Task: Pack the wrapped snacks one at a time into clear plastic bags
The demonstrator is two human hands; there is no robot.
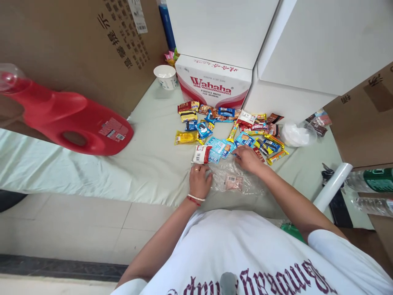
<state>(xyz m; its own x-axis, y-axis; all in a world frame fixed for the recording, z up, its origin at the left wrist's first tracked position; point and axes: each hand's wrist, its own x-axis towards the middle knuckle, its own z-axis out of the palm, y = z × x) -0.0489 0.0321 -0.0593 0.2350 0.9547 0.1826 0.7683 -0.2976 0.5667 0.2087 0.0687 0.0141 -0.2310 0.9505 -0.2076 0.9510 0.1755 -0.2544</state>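
A clear plastic bag [253,185] lies spread in front of me, with a small pink packet [233,182] showing through it. My right hand [247,159] is at the bag's upper edge, fingers bent together on the film beside the light-blue snack packets [216,148]. On the bag's left side rests my left hand [200,181], its thumb apart from the fingers and a ring on one finger. Its fingertips are just below a red-and-white packet [202,155]; whether they touch it is hard to tell.
Several small wrapped snacks, among them a yellow packet [186,137], are strewn before a Wahaha carton [215,84]. A paper cup [166,77] and a large red jug [76,123] stand left. Right are a white plastic bundle [296,134], a white roll [333,186] and bottles [376,180].
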